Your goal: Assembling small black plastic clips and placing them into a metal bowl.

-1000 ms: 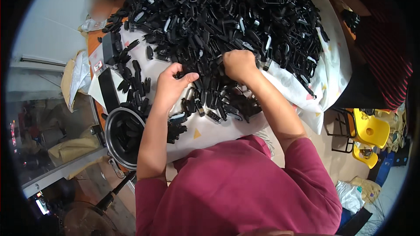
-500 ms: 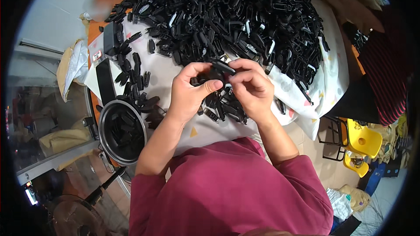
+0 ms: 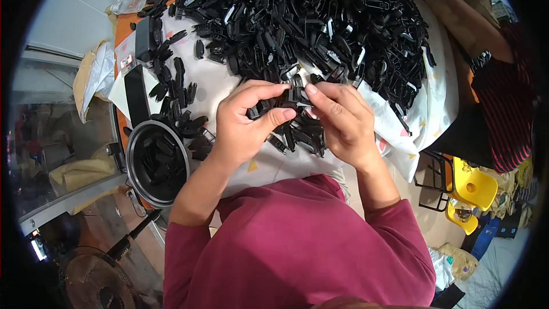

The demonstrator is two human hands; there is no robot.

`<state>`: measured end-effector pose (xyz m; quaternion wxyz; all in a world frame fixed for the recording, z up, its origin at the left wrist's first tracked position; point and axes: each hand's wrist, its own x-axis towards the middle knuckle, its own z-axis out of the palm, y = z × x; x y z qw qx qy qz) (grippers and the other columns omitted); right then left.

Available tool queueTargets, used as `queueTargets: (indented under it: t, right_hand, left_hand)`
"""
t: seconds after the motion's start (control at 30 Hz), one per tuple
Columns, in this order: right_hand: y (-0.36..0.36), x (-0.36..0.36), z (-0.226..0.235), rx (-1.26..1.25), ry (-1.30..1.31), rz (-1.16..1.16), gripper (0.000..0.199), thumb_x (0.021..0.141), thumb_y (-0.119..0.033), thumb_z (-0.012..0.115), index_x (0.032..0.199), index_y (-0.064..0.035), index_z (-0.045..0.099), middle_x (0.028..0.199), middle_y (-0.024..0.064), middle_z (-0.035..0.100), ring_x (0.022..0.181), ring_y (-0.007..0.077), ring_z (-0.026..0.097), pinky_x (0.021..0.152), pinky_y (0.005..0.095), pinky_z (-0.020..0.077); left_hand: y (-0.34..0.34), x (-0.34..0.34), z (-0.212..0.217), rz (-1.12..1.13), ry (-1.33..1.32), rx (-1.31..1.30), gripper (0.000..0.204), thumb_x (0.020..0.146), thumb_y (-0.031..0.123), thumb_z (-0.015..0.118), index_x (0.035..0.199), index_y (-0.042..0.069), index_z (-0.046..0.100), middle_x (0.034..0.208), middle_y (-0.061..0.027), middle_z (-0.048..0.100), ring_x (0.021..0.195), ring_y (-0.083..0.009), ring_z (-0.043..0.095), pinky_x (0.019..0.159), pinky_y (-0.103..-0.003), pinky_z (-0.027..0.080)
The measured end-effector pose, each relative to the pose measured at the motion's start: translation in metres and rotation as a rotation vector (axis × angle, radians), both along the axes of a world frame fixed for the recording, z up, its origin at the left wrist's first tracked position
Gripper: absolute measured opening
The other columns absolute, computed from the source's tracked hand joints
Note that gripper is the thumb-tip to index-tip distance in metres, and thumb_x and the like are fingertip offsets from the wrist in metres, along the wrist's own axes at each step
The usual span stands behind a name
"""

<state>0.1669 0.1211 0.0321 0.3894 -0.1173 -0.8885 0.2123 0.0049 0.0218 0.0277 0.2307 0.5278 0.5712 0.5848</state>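
A big heap of small black plastic parts point(image 3: 320, 17) covers a white patterned cloth point(image 3: 423, 114) on the table. My left hand point(image 3: 246, 126) and my right hand point(image 3: 340, 120) meet over the near edge of the heap, and together they pinch one small black part point(image 3: 297, 94) between thumbs and fingertips. More loose black parts point(image 3: 303, 134) lie under and between my hands. Both forearms come up from my dark red sleeves.
A round metal pot point(image 3: 132, 186) holding black parts sits at the table's left edge. A black strap point(image 3: 136, 94) and scattered parts lie beside it. Another person's arm in a striped sleeve point(image 3: 506, 103) is at right. Yellow stools point(image 3: 472, 186) stand on the floor; a fan point(image 3: 91, 280) is at the lower left.
My hands left the heap where they were spread apart, came together, and now hold one black part between them, slightly nearer to me.
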Motion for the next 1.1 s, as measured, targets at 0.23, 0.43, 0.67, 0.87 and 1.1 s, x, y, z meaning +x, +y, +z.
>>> queueTargets:
  t: [0.23, 0.43, 0.67, 0.87, 1.1]
  right_hand:
    - [0.001, 0.008, 0.009, -0.036, -0.110, 0.099, 0.045, 0.066, 0.011, 0.059, 0.109, -0.0013, 0.057, 0.090, 0.0131, 0.058, 0.070, 0.0244, 0.057, 0.058, 0.0303, 0.0465]
    - [-0.030, -0.005, -0.018, -0.047, 0.144, -0.147, 0.046, 0.066, 0.013, 0.060, 0.110, -0.0003, 0.055, 0.094, 0.0158, 0.059, 0.072, 0.0251, 0.058, 0.061, 0.0289, 0.0471]
    - [-0.044, 0.002, -0.021, -1.345, 0.184, 0.051, 0.033, 0.076, -0.003, 0.066, 0.106, 0.0021, 0.053, 0.093, 0.0108, 0.060, 0.077, 0.0142, 0.058, 0.064, 0.0240, 0.0477]
    - [-0.050, -0.025, -0.037, -0.681, -0.126, 0.170, 0.021, 0.075, -0.010, 0.068, 0.092, -0.0008, 0.060, 0.080, 0.0103, 0.060, 0.070, 0.0208, 0.058, 0.063, 0.0297, 0.0462]
    - [0.056, -0.042, -0.078, 0.062, -0.495, -0.219, 0.020, 0.066, -0.009, 0.066, 0.086, -0.0102, 0.065, 0.087, 0.0049, 0.059, 0.082, 0.0224, 0.054, 0.070, 0.0319, 0.0473]
  left_hand:
    - [0.001, -0.008, 0.014, -0.056, 0.273, 0.004, 0.027, 0.067, 0.008, 0.074, 0.092, 0.001, 0.064, 0.084, -0.0094, 0.062, 0.076, -0.0187, 0.059, 0.068, -0.027, 0.047]
    - [0.000, 0.019, -0.010, -0.038, -0.297, -0.167, 0.035, 0.075, 0.010, 0.069, 0.107, -0.001, 0.059, 0.101, -0.0066, 0.061, 0.091, -0.0128, 0.055, 0.084, -0.025, 0.043]
    - [-0.017, 0.026, -0.025, -0.124, -0.890, -0.181, 0.027, 0.083, 0.011, 0.059, 0.106, -0.002, 0.057, 0.095, -0.0066, 0.060, 0.081, -0.0119, 0.055, 0.074, -0.023, 0.044]
    - [-0.090, -0.004, -0.031, 0.102, -0.723, -0.323, 0.026, 0.081, 0.010, 0.059, 0.103, -0.002, 0.056, 0.094, -0.0089, 0.058, 0.079, -0.0132, 0.053, 0.070, -0.024, 0.042]
    - [-0.175, -0.097, -0.034, 0.771, 0.666, -0.707, 0.028, 0.074, 0.016, 0.066, 0.099, 0.004, 0.061, 0.097, -0.0114, 0.058, 0.091, -0.0277, 0.053, 0.082, -0.035, 0.040]
